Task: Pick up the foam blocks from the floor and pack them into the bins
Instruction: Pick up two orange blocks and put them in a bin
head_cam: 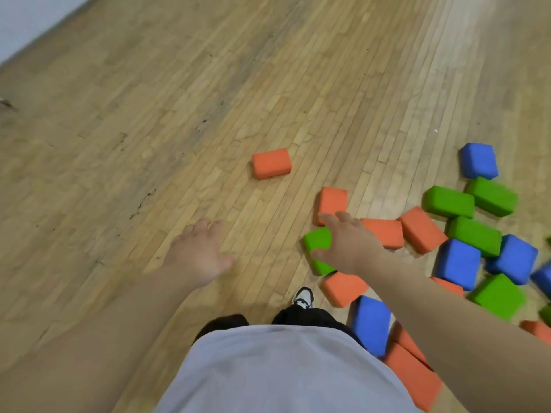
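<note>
Several foam blocks in orange, green and blue lie scattered on the wooden floor [149, 114] at the right. One orange block [271, 163] lies alone, farther out. My right hand [346, 244] is spread over a green block [317, 241], which shows between the thumb and the index finger; the fingers are straight and I cannot tell whether they touch it. Just beyond the fingertips is another orange block [332, 201]. My left hand [199, 251] hovers over bare floor with relaxed fingers and holds nothing. No bin is in view.
A blue block [371, 323] and orange blocks [343, 289] lie close to my right foot, whose shoe [304, 297] shows below the hands. A pale wall [26, 16] meets the floor at the top left. Bare floor stretches left and ahead.
</note>
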The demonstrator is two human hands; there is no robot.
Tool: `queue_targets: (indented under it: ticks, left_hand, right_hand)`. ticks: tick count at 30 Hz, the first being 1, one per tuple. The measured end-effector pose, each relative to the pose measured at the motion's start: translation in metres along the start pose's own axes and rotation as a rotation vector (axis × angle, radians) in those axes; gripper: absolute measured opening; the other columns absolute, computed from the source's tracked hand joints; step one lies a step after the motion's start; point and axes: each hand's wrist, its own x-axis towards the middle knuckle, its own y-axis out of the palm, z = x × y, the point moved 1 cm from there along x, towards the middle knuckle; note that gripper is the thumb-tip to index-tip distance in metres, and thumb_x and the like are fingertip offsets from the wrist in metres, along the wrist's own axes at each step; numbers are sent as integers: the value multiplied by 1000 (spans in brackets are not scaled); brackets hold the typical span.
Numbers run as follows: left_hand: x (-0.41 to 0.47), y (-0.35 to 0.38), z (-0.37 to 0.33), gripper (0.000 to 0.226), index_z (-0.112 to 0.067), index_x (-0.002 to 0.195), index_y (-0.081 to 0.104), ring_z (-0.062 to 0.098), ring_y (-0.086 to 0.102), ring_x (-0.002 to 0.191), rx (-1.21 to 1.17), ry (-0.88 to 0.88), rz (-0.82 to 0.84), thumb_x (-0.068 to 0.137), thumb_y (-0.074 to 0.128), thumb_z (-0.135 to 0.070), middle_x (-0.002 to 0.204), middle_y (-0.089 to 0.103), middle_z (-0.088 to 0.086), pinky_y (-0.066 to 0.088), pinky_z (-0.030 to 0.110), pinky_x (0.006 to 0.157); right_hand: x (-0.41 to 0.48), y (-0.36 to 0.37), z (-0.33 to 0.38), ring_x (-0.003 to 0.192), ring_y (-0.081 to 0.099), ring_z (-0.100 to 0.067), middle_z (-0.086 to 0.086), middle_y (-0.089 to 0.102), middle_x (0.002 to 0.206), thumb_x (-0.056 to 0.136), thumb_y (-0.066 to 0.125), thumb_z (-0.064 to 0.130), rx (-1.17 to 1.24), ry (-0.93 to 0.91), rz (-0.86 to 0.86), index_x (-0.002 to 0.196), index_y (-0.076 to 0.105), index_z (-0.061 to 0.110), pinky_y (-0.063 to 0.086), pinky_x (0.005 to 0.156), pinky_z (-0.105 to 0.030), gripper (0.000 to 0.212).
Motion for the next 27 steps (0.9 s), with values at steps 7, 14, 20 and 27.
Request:
queue_targets:
  ticks: [7,14,20,27]
  left_hand:
    - [110,-69,-40,89,-28,161,14,29,26,148,7,26,-19,91,56,-63,164,21,7,35,49,115]
    - [257,-116,-50,89,-26,160,18,31,31,145,73,103,6,90,59,-64,160,27,8,39,49,112]
    - [453,-143,-54,89,-26,158,20,29,32,144,152,212,132,89,61,-64,159,30,8,41,46,110]
    - [718,-95,-53,92,-29,161,11,31,35,142,191,260,265,90,60,-62,161,25,8,40,46,112]
  right_hand:
    - [102,-87,-25,142,35,-37,-8,29,160,84,65,62,-16,-21,-17,159,21,30,40,111,-51,93]
    - [216,-131,-46,145,32,-37,-10,22,165,84,66,60,4,60,52,160,18,32,40,111,-52,95]
    - [381,-152,-58,145,32,-37,-10,20,166,85,66,54,37,165,155,161,15,31,40,111,-51,94]
    - [640,-92,-72,145,33,-36,-11,24,163,86,65,56,137,258,303,161,11,32,43,110,-51,95]
